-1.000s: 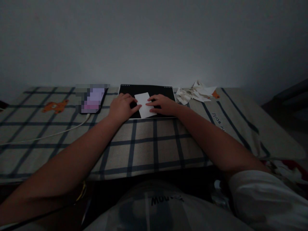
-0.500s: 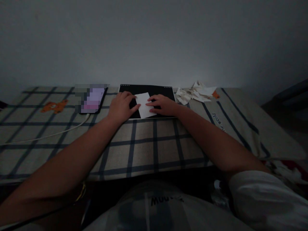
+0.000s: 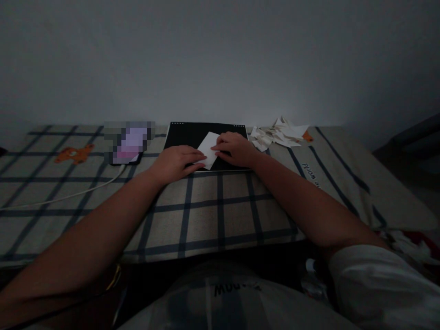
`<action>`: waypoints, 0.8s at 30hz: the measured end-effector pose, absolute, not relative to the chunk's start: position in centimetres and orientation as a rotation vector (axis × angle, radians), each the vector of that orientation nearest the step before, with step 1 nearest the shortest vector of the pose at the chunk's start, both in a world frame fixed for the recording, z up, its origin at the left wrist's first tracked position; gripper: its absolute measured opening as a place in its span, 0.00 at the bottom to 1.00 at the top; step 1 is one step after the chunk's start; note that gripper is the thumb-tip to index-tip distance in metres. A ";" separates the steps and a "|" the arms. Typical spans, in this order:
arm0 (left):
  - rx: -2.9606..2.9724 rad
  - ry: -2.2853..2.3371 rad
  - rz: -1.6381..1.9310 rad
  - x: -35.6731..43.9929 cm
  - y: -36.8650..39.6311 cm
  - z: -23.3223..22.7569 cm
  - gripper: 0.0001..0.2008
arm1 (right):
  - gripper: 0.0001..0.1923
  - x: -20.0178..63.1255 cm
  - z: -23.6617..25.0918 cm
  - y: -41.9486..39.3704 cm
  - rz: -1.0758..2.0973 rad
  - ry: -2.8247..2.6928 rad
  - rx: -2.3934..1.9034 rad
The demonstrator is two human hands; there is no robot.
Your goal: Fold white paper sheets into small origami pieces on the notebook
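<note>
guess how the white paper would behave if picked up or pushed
The white paper looks thin, so it's probably light and apt to bend when lifted. Pushed, it would likely slide, as the black sheet beneath looks flat and smooth. It probably won't roll, lying nearly flat.

The left arm (image 3: 92, 233) stretched from eight o'clock, left hand (image 3: 180, 162) palm-down, fingers extended toward three; the right arm (image 3: 302, 199) angled from four o'clock, right hand's (image 3: 235, 149) fingers slightly bent toward nine.
</note>
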State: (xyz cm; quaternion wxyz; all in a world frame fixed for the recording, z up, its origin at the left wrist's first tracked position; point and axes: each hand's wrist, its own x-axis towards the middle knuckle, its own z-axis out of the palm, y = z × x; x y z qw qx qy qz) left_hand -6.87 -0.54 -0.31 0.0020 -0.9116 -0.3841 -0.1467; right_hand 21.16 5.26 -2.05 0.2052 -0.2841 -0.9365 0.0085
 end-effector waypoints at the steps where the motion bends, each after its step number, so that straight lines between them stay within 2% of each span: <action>1: -2.855 -1.219 -0.473 -6.9 -0.6 -0.3 0.24 | 0.20 21.2 -2.2 5.3 0.039 -2.601 -0.775; 9: -2.741 -1.412 -0.478 -7.0 -0.9 0.3 0.25 | 0.31 21.2 -2.5 5.5 0.101 -2.662 -0.766; 19: -2.551 -1.715 -0.800 -7.2 -0.6 0.1 0.20 | 0.23 21.2 -1.9 5.3 -0.027 -2.536 -0.916; 24: -2.523 -1.541 -0.933 -7.5 -0.5 0.0 0.19 | 0.22 21.3 -1.5 4.9 -0.040 -2.460 -0.999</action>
